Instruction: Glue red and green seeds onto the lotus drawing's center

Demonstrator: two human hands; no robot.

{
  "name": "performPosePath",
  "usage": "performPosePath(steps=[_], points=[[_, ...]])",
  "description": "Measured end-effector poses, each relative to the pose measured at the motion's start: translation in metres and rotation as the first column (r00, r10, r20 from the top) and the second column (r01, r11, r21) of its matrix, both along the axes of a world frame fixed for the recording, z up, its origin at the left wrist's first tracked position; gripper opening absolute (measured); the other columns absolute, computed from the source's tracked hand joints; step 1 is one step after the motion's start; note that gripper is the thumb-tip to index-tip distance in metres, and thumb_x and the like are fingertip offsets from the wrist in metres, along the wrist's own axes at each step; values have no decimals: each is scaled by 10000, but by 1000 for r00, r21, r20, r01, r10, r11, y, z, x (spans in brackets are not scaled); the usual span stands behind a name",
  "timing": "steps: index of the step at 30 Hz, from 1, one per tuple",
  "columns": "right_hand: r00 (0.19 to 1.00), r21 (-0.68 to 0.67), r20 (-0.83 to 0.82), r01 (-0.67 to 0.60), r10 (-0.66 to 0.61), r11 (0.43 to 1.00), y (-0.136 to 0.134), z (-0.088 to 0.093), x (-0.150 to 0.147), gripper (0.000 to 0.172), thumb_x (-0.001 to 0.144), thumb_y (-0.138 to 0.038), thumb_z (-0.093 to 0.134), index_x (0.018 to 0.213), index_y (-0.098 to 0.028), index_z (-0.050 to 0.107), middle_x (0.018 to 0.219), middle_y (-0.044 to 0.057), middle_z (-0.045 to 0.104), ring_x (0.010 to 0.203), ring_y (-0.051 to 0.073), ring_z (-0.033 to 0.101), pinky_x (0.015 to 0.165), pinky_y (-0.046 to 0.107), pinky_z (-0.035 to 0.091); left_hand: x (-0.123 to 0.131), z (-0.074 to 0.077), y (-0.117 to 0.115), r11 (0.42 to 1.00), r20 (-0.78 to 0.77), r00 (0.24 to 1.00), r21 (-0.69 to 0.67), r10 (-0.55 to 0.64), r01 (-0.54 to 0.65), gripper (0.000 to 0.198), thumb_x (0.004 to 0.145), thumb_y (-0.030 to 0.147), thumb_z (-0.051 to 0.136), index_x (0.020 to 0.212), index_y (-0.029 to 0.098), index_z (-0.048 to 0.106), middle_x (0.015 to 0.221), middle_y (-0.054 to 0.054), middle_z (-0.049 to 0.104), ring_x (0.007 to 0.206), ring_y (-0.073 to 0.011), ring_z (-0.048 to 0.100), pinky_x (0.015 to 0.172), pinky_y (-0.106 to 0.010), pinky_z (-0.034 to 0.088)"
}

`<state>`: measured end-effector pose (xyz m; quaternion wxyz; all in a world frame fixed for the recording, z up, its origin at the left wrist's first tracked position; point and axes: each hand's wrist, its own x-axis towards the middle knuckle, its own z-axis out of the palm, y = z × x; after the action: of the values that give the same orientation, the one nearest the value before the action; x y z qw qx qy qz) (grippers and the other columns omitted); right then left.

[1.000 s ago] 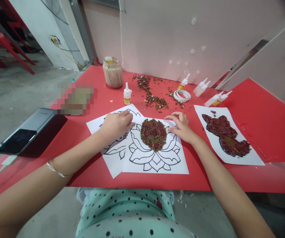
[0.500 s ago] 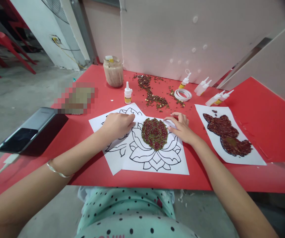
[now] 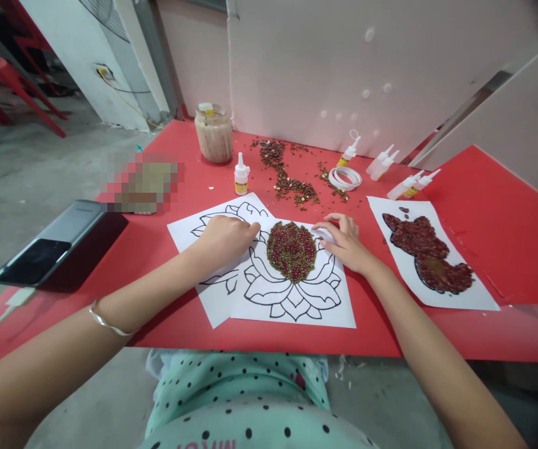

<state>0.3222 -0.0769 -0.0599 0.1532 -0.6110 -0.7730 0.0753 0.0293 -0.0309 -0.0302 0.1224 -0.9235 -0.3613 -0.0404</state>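
A white lotus drawing (image 3: 295, 307) lies before me, its centre filled with red and green beans (image 3: 292, 252). It overlaps a second flower drawing (image 3: 217, 312) on its left. Over the overlap, my left hand (image 3: 228, 240) rests closed, fingers curled under and thumb pointing toward the beans; whatever it pinches is hidden. My right hand (image 3: 342, 242) is open at the drawing's upper right edge, with fingers apart and bent, fingertips at the paper beside the bean patch. A small glue bottle (image 3: 241, 178) stands upright behind the left sheet.
Loose beans (image 3: 292, 184) are scattered behind the drawings. Further right are a tape roll (image 3: 345, 179), several glue bottles (image 3: 381, 165) and a bean-covered picture (image 3: 430, 252). A jar (image 3: 214, 134) stands at the back. To the left lies a phone on a dark block (image 3: 58, 243), with a cable plugged in.
My left hand has slid slightly right, toward the bean patch. My right fingertips have shifted a little right, away from the beans.
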Motion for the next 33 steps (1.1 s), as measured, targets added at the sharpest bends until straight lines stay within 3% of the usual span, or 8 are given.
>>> performPosePath(steps=[5, 12, 20, 25, 28, 33], points=[[997, -50, -56, 42, -45, 998, 0, -1, 5, 342, 833, -278, 469, 1164, -339, 529, 1214, 69, 383, 1245, 284, 336, 1067, 540, 253, -1, 0, 0, 1000, -9, 1000, -3, -3, 3, 171, 789, 136, 425, 754, 175, 588, 542, -40, 564, 459, -158, 456, 443, -285, 173], [999, -67, -5, 52, -52, 996, -4, 1, 0, 354, 861, -476, 459, 1177, -327, 516, 1211, 88, 380, 1233, 298, 333, 1062, 547, 251, -2, -3, 0, 1000, -8, 1000, 15, -11, 11, 173, 808, 167, 426, 768, 172, 594, 546, -36, 565, 462, -156, 462, 443, -285, 185], [997, -146, -18, 72, -75, 987, -4, 9, -1, 332, 833, -379, 491, 1164, -362, 515, 1229, 72, 354, 1297, 311, 293, 1083, 578, 199, -1, -4, 1, 999, -2, 1000, 42, -21, 21, 161, 796, 136, 433, 745, 166, 582, 536, -31, 565, 447, -151, 467, 441, -278, 161], [985, -166, -134, 84, -107, 982, -3, 9, 6, 361, 810, -340, 500, 1170, -353, 494, 1252, 63, 350, 1327, 304, 271, 1106, 560, 188, 0, -3, 0, 997, -32, 999, 79, -22, 25, 139, 799, 150, 449, 729, 167, 567, 530, -21, 564, 449, -162, 497, 430, -286, 108], [969, -179, -207, 99, -136, 979, -2, 7, 8, 378, 829, -405, 473, 1201, -336, 458, 1245, 68, 356, 1327, 294, 279, 1115, 546, 187, 0, -3, 0, 996, -37, 999, 85, -19, 23, 133, 798, 154, 453, 728, 169, 565, 534, -18, 570, 455, -161, 505, 425, -286, 101], [993, -136, -83, 67, -79, 988, -2, 5, 3, 442, 810, -503, 509, 1211, -326, 452, 1241, 83, 346, 1327, 317, 254, 1120, 571, 143, -1, -2, 0, 996, -44, 999, 87, -17, 20, 151, 802, 153, 441, 729, 171, 572, 530, -14, 568, 446, -153, 491, 422, -286, 106]])
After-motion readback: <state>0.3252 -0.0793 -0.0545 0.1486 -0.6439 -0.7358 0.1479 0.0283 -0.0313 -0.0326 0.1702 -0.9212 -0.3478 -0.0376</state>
